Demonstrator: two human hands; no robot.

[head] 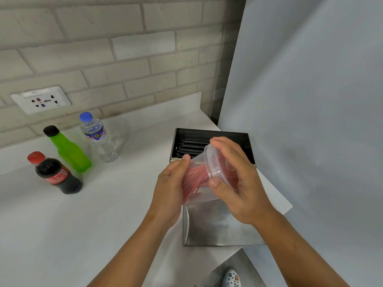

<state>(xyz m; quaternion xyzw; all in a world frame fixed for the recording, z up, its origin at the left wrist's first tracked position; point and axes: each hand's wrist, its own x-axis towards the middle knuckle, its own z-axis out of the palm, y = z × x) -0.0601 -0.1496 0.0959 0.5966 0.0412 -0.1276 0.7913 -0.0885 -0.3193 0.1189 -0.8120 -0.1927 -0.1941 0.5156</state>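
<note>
A clear plastic tub [202,162] holding red-and-white straws [192,181] is tilted, its mouth turned to the upper right. My left hand [169,191] grips the tub's body from the left. My right hand [236,179] curls over the tub's rim, thumb on the near edge and fingers across the mouth. Both hands hold it above an open steel box [219,226] whose far compartment holds black straws [192,145].
On the white counter [103,214] at the left stand a cola bottle [56,174], a green bottle [68,150] and a water bottle [98,136]. A wall socket [41,99] sits on the brick wall. A grey panel [310,100] rises at the right. A shoe [232,278] shows below.
</note>
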